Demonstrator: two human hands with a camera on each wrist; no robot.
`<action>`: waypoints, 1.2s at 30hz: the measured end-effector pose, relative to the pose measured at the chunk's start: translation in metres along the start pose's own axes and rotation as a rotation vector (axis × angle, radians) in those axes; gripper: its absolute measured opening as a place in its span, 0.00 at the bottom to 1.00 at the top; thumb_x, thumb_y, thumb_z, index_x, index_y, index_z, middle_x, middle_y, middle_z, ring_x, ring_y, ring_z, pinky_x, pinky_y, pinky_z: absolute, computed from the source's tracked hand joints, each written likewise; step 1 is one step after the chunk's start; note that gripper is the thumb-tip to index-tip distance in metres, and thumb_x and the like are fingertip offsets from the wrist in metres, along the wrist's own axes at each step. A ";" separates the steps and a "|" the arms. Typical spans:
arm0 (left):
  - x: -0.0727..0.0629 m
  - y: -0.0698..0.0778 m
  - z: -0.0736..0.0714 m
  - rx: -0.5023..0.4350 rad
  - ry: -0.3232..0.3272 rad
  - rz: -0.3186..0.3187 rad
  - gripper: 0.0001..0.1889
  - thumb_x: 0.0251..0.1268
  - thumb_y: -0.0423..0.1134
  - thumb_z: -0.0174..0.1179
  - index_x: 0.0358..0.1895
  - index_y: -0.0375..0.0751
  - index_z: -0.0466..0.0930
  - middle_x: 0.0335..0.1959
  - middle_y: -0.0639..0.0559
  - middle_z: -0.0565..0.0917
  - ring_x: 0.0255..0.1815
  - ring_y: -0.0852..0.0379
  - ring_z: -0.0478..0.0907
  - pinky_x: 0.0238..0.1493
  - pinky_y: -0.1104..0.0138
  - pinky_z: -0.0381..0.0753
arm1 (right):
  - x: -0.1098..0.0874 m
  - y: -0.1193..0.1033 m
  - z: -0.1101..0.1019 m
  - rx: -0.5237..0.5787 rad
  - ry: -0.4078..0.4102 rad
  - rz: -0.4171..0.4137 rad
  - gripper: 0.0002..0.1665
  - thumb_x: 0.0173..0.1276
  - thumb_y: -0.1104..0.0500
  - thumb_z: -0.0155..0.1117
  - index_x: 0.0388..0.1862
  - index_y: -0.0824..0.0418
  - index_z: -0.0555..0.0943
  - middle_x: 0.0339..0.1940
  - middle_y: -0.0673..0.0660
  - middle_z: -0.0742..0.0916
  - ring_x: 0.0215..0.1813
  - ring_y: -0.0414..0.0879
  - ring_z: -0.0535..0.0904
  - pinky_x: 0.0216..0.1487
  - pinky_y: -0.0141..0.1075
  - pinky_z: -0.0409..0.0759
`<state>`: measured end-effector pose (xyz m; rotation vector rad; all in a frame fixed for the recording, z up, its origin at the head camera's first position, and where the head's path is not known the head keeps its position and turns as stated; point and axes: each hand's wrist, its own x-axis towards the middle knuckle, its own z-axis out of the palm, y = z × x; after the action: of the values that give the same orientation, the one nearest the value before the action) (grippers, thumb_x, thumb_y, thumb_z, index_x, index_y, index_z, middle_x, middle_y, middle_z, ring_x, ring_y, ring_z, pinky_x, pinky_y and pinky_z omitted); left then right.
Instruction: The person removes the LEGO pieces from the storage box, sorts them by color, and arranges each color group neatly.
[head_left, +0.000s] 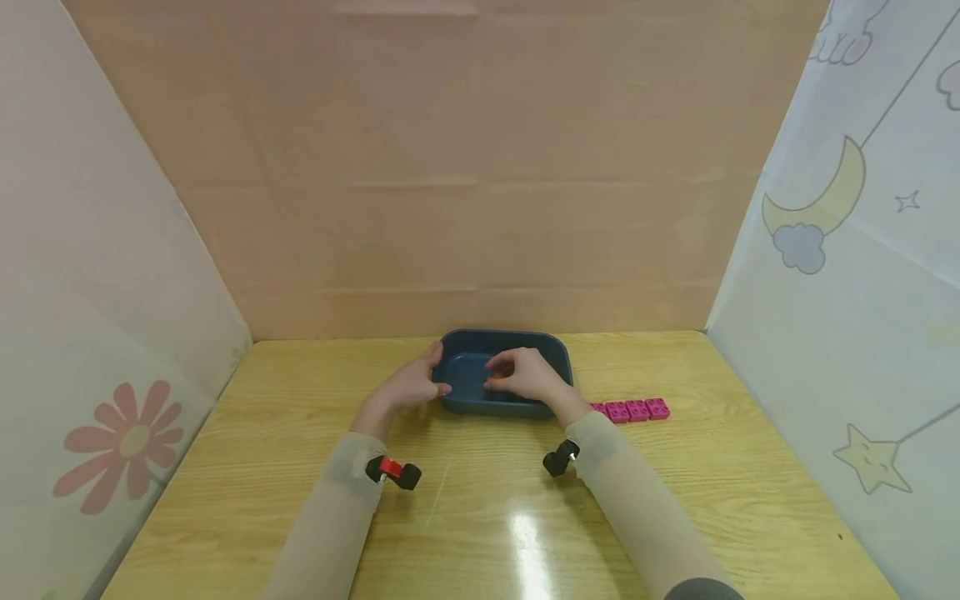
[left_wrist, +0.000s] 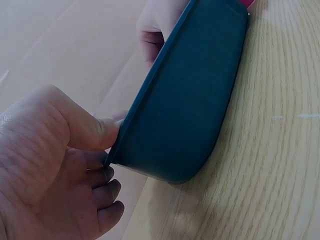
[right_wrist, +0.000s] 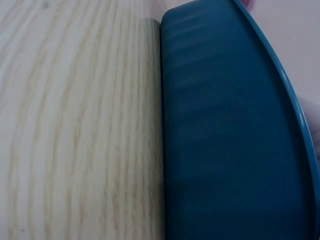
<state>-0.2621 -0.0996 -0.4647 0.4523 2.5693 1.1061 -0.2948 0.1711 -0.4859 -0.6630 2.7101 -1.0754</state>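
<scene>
A dark blue rectangular plastic tub (head_left: pixel 502 408) with raised walls sits near the back of the wooden table. My left hand (head_left: pixel 405 385) grips its left end; in the left wrist view the thumb (left_wrist: pixel 92 130) lies over the rim, the other fingers outside and below. Over the tub's right half, my right hand (head_left: pixel 528 375) reaches in with bent fingers. Whether something is between those fingertips is hidden. The right wrist view shows mostly the tub's outer wall (right_wrist: pixel 225 125). Just right of the tub lies a row of pink studded toy bricks (head_left: pixel 637 409), partly covered by my right wrist.
The pale wooden table (head_left: pixel 300 417) extends around the tub. A brown paper-like backdrop (head_left: pixel 480 167) rises directly behind it. Light printed panels stand on both sides, with a flower (head_left: pixel 135 442) at left and a moon (head_left: pixel 825 200) at right.
</scene>
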 end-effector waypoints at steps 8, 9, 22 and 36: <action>0.000 0.003 0.000 0.020 0.004 -0.006 0.49 0.76 0.39 0.65 0.88 0.36 0.39 0.89 0.42 0.42 0.89 0.44 0.41 0.86 0.49 0.43 | -0.003 -0.003 -0.002 -0.038 -0.010 0.007 0.21 0.66 0.52 0.82 0.56 0.57 0.91 0.50 0.49 0.92 0.53 0.46 0.88 0.59 0.47 0.85; 0.000 0.003 0.000 0.022 0.005 -0.006 0.49 0.76 0.39 0.65 0.88 0.36 0.39 0.89 0.42 0.42 0.89 0.44 0.41 0.86 0.49 0.43 | -0.003 -0.004 -0.003 -0.040 -0.011 0.007 0.21 0.66 0.52 0.82 0.56 0.57 0.91 0.50 0.49 0.92 0.52 0.46 0.88 0.59 0.47 0.85; -0.001 0.000 0.001 -0.004 0.006 0.013 0.49 0.76 0.36 0.64 0.87 0.33 0.39 0.89 0.39 0.41 0.88 0.42 0.40 0.85 0.47 0.44 | -0.002 -0.005 -0.004 -0.085 -0.015 0.004 0.15 0.66 0.51 0.82 0.50 0.54 0.94 0.44 0.46 0.93 0.47 0.42 0.87 0.56 0.45 0.85; 0.001 0.000 0.002 -0.015 0.000 0.003 0.49 0.76 0.36 0.64 0.87 0.34 0.38 0.89 0.41 0.40 0.89 0.43 0.39 0.85 0.48 0.43 | -0.011 -0.013 -0.017 0.116 0.018 -0.048 0.20 0.72 0.61 0.74 0.61 0.59 0.90 0.57 0.52 0.90 0.58 0.50 0.86 0.57 0.48 0.85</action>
<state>-0.2618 -0.0978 -0.4664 0.4523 2.5596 1.1257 -0.2849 0.1779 -0.4651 -0.7056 2.6346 -1.2454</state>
